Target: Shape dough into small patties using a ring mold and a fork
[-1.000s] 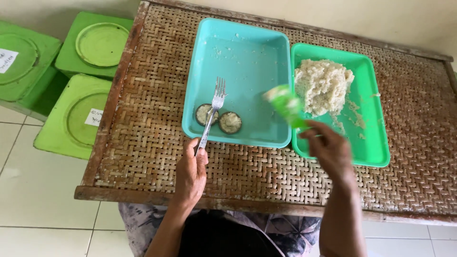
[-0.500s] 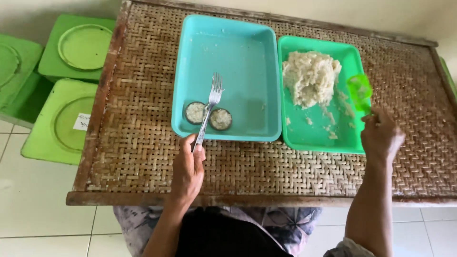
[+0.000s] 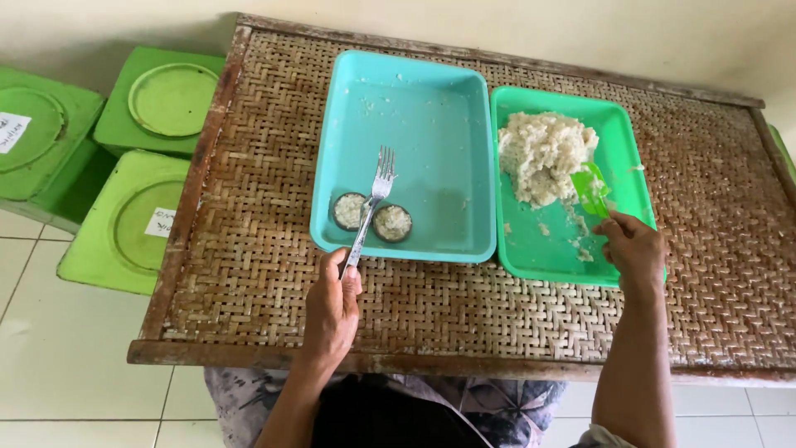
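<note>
Woven rattan covers the table (image 3: 705, 249), which is framed in dark wood and stands on a pale tiled floor beside three green plastic containers (image 3: 124, 166). On the table, two trays are set side by side and touching. The left hand (image 3: 332, 307) is closed around the handle of a metal fork (image 3: 371, 207); the fork reaches up and away from that hand into the turquoise tray (image 3: 414, 108). Its tines lie just above two small round moulds (image 3: 371, 217), filled with a pale mixture, which sit close together just ahead of the left hand, one on each side of the fork's shaft. The right hand (image 3: 634, 249) is gripped on a green spatula (image 3: 590, 189), held over the green tray (image 3: 630, 166). The blade points up and to the left of that hand, with its tip at the edge of a heap of pale crumbly dough (image 3: 543, 153). Loose crumbs are scattered just left of the right hand.
</note>
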